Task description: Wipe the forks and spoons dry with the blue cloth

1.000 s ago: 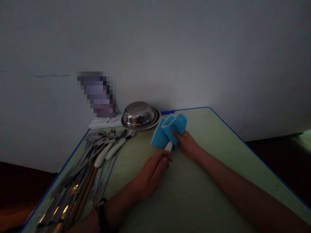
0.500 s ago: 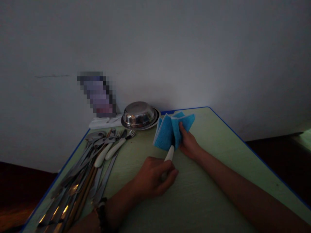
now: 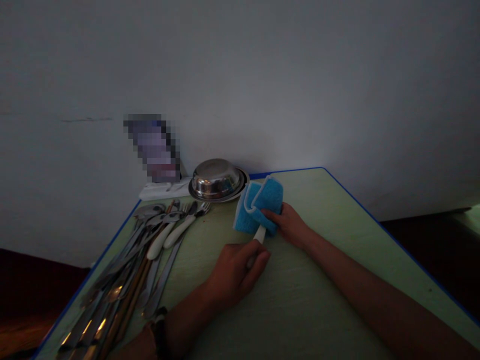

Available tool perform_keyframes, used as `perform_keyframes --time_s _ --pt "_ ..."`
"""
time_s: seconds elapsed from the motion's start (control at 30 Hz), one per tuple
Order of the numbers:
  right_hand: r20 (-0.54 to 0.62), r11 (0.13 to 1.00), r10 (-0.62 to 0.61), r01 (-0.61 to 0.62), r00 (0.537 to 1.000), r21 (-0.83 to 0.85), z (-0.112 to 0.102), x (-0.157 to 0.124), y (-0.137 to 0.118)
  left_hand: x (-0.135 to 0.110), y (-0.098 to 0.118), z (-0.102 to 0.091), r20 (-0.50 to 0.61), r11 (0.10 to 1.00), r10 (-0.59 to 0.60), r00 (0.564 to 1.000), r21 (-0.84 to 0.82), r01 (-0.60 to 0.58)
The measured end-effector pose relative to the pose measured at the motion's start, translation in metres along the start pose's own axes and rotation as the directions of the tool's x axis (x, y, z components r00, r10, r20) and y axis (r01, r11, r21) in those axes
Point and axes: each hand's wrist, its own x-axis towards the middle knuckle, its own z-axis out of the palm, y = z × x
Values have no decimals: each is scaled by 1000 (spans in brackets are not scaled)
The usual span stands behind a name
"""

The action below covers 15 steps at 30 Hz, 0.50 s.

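Observation:
My left hand (image 3: 236, 272) is closed around the white handle (image 3: 258, 234) of a utensil on the green table (image 3: 337, 240). The utensil's far end is buried in a folded blue cloth (image 3: 258, 207). My right hand (image 3: 290, 225) pinches that cloth around the utensil, thumb on the near side. What kind of utensil it is stays hidden by the cloth. Both hands meet near the middle of the table, just in front of the metal bowl.
A row of several forks, spoons and knives (image 3: 150, 250) lies along the table's left side. An upturned steel bowl on a plate (image 3: 217, 181) stands at the back edge by the wall. A white folded paper (image 3: 161, 190) lies left of it. The table's blue edge (image 3: 375, 215) runs down the right.
The cloth, spread open half a second ago, is folded tighter around the utensil. My right hand has slid it back toward my left hand, so less white handle shows.

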Motion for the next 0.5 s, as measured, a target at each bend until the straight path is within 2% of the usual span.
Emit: perform_keyframes --time_s 0.13,0.27,0.37,0.5 --pt "-171 974 34 6 985 225 7 2 -5 4 1 0 32 998 -54 998 19 54" --pt "-320 934 96 25 943 355 9 4 -10 7 7 -3 143 996 -75 987 49 68" --pt "-349 907 108 51 931 418 6 6 -10 4 7 -5 147 999 -30 989 -25 35" --pt "-312 883 143 21 939 468 -1 10 -4 0 3 -5 155 996 65 986 -65 -56"
